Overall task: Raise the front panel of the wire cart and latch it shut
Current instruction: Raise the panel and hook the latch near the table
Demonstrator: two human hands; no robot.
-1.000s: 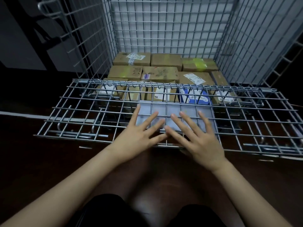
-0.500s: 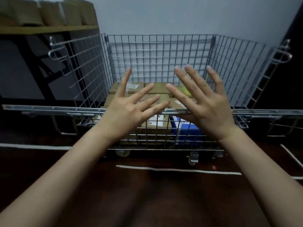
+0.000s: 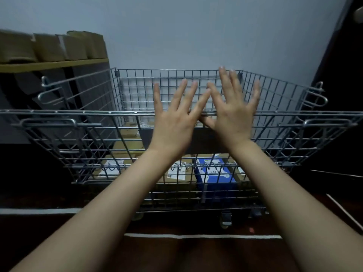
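The wire cart [image 3: 176,83] stands in front of me against a pale wall. Its hinged front panel [image 3: 78,138] is tilted steeply up, with its top rail level with my palms. My left hand [image 3: 174,118] and my right hand [image 3: 233,108] are side by side, fingers spread, palms flat against the middle of the panel's upper part. Neither hand grips a wire. Latch loops stick out at the cart's front corners, the left latch loop [image 3: 49,91] and the right latch loop [image 3: 318,95], apart from the panel. Similar wire loops [image 3: 57,122] sit on the panel itself.
Cardboard boxes [image 3: 125,146] and a blue box [image 3: 214,173] lie inside the cart. A shelf [image 3: 53,64] with brown packages stands to the left. White floor lines [image 3: 196,236] run under the cart's castors [image 3: 225,218]. A dark door is at the right.
The front panel has swung up from lying flat to steeply tilted, pushed by both flat palms. My hands have risen with it, and my view has lifted from the cart's floor to its rim.
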